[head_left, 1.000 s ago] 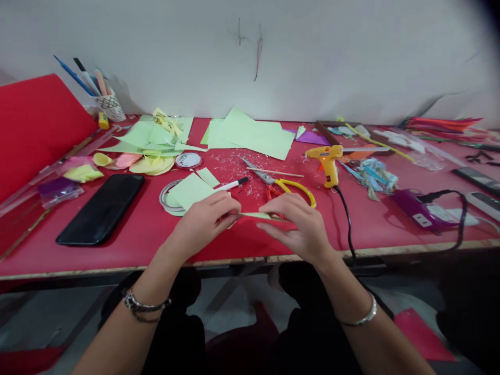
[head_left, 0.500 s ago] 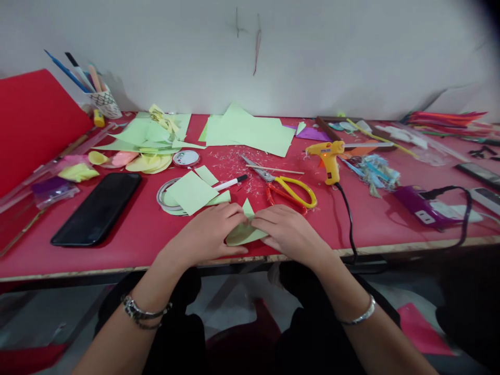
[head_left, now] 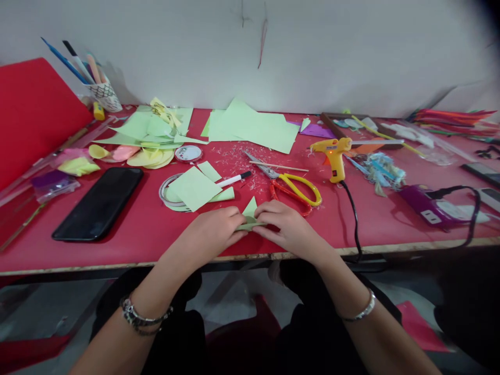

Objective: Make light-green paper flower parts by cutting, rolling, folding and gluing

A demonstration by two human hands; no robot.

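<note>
A piece of light green paper [head_left: 250,212] is held between my two hands near the table's front edge. Its near side is rolled into a narrow strip, and a pointed corner stands up behind. My left hand [head_left: 219,229] pinches the left end of the rolled part between thumb and fingers. On the right end, my right hand [head_left: 287,226] does the same, fingers bent over the paper. Just beyond lie scissors [head_left: 289,182] with yellow and red handles. Left of them are a white marker [head_left: 230,180] and a square of green paper [head_left: 195,188] on a tape roll [head_left: 164,195].
A yellow glue gun [head_left: 334,159] stands at right, its cord running over the front edge. A black phone [head_left: 99,203] lies at left. Green sheets [head_left: 253,125], a pen cup [head_left: 104,95] and a purple power adapter [head_left: 424,208] are also on the red table.
The near part of the green paper, a broad curved flap before, is now rolled into a narrow strip. My fingers have closed along it. The view has shifted slightly.
</note>
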